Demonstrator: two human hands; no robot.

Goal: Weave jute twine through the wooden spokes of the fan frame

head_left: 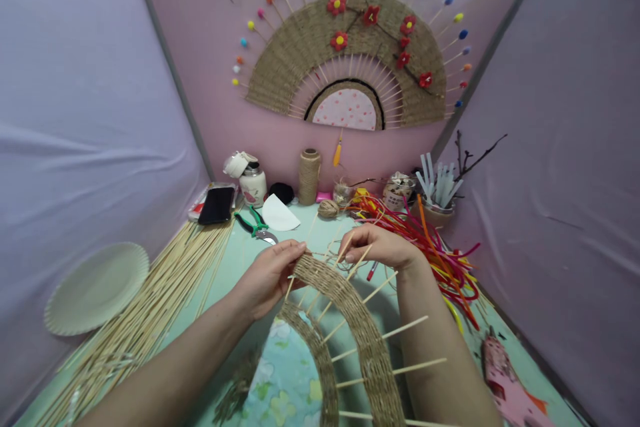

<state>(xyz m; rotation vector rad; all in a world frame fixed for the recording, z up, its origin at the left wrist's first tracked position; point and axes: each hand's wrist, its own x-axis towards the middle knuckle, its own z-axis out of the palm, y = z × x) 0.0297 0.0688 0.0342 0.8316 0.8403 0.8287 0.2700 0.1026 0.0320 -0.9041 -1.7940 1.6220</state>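
Note:
In the head view a woven fan (356, 300) of tan cord on thin wooden sticks stands tilted in front of me. Its inner half-round (287, 373) is covered with blue-green floral cloth. My left hand (275, 277) grips the upper left end of the outer woven band, thumb on top. Just beyond that band, my right hand (373, 243) has its fingers pinched together near the stick tips, with thin cord (327, 255) running between there and the band's end. The exact grip on the cord is partly hidden.
Wooden sticks (150, 293) and a white plate (97, 290) lie left. Green-handled pliers (255, 225), a phone (217, 205) and a twine spool (309, 177) sit behind. Colourful pipe cleaners (440, 253) and a glue-stick pot (437, 210) stand right. A finished fan (285, 60) hangs on the back wall.

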